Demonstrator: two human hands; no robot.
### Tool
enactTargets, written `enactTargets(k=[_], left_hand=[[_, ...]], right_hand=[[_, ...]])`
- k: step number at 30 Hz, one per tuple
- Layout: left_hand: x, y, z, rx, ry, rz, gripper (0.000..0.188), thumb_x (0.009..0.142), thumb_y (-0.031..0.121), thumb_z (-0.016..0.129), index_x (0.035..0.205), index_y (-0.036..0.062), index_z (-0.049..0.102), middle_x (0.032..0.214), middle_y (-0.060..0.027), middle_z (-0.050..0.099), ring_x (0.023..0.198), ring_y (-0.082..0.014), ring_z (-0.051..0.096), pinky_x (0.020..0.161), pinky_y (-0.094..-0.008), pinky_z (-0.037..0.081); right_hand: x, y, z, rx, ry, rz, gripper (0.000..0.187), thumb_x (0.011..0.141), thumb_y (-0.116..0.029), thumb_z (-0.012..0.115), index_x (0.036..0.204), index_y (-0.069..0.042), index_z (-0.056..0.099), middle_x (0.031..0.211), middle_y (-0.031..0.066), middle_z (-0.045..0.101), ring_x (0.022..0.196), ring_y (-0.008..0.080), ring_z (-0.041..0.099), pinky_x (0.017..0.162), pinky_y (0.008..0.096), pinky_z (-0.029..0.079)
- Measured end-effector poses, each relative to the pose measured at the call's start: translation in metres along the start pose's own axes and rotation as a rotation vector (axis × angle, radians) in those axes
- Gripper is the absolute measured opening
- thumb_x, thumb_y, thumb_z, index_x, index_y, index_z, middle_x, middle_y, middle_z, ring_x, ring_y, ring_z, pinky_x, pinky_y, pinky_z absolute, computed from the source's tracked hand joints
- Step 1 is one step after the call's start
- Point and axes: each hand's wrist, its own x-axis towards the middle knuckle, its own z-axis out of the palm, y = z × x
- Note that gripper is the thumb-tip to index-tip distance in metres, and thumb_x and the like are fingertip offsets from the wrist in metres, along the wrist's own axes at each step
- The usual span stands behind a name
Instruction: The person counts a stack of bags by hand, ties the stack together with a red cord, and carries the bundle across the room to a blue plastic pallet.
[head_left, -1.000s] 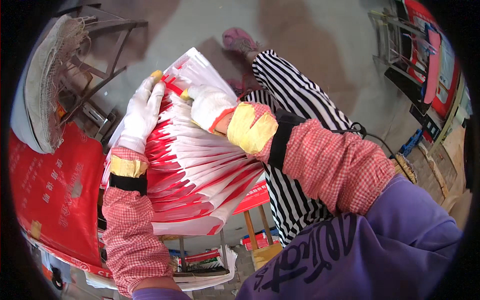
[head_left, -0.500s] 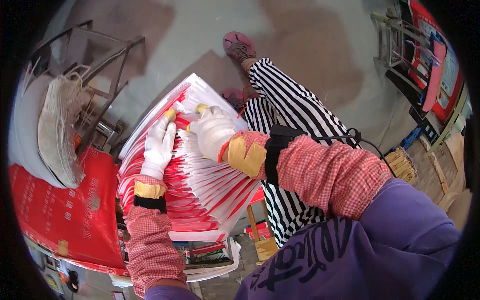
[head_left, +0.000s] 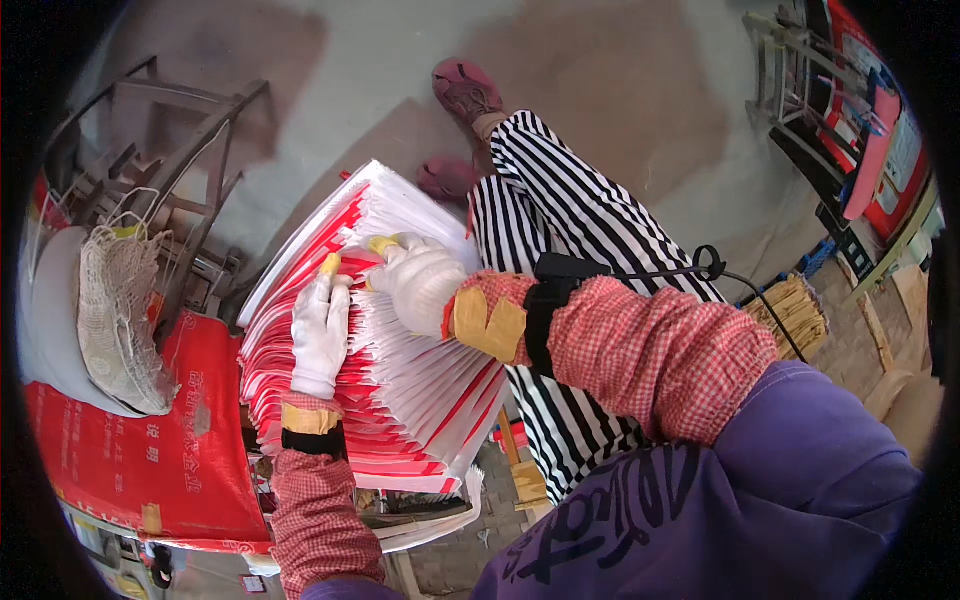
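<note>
From my end, I have the fanned stack of red-and-white sheets (head_left: 420,385) just off the middle of my view, toward nine o'clock, with the layered edges spread like a hand of cards. Its long axis runs roughly from twelve to six, and the edges on its right side splay down toward four and five. Both hands are already over it – nothing lies between them and the sheets – and of the two, I judge the right nearer the corner at twelve.

My left hand (head_left: 322,335), white-gloved, lies flat on the left part of the stack, fingers straight, close together and aimed near twelve. It looks unclenched, gripping nothing that I can make out. My right hand (head_left: 422,285) comes in from the three o'clock side, fingers bent and pointing toward ten, on the upper part of the fan. Whether it pinches a sheet I cannot tell – the glove hides the grip. The hands sit apart but near, the right thumb just beside the left fingers.
</note>
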Motion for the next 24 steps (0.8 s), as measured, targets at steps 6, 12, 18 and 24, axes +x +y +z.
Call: enactTargets(k=[6, 12, 18, 24], left_hand=[[0.001, 0.009, -0.009, -0.112, -0.085, -0.082, 0.033, 0.093, 0.016, 0.048, 0.122, -0.0004, 0.053, 0.098, -0.0131, 0.064, 0.093, -0.0277, 0.057, 0.086, -0.0379, 0.044], [0.024, 0.011, -0.022, 0.15, -0.064, 0.123, 0.036, 0.092, 0.015, 0.048, 0.125, -0.0015, 0.049, 0.111, -0.0188, 0.058, 0.102, -0.035, 0.053, 0.091, -0.0413, 0.042], [0.034, 0.012, -0.012, 0.102, -0.171, 0.145, 0.04, 0.093, 0.019, 0.045, 0.127, -0.0012, 0.047, 0.108, -0.0167, 0.058, 0.105, -0.0339, 0.051, 0.095, -0.0404, 0.038], [0.032, 0.016, -0.001, 0.142, 0.024, 0.135, 0.058, 0.092, 0.022, 0.051, 0.14, 0.0001, 0.028, 0.095, -0.0144, 0.059, 0.093, -0.0275, 0.057, 0.088, -0.0362, 0.042]], right_hand=[[0.005, 0.007, 0.013, 0.209, 0.045, 0.002, 0.041, 0.081, -0.015, 0.054, 0.122, -0.011, 0.054, 0.133, 0.0185, 0.043, 0.115, 0.0326, 0.051, 0.097, 0.0353, 0.041], [-0.008, 0.011, 0.024, 0.323, 0.008, -0.092, 0.046, 0.074, -0.006, 0.054, 0.121, -0.005, 0.053, 0.126, 0.0174, 0.049, 0.111, 0.032, 0.054, 0.094, 0.0364, 0.043], [-0.007, 0.013, 0.028, 0.333, 0.072, -0.11, 0.043, 0.073, -0.003, 0.052, 0.116, -0.001, 0.055, 0.121, 0.0176, 0.052, 0.109, 0.032, 0.054, 0.091, 0.0374, 0.045], [-0.013, 0.01, 0.025, 0.412, 0.035, -0.063, 0.049, 0.073, 0.0, 0.048, 0.122, -0.002, 0.05, 0.122, 0.0172, 0.05, 0.111, 0.0327, 0.051, 0.093, 0.0371, 0.042]])
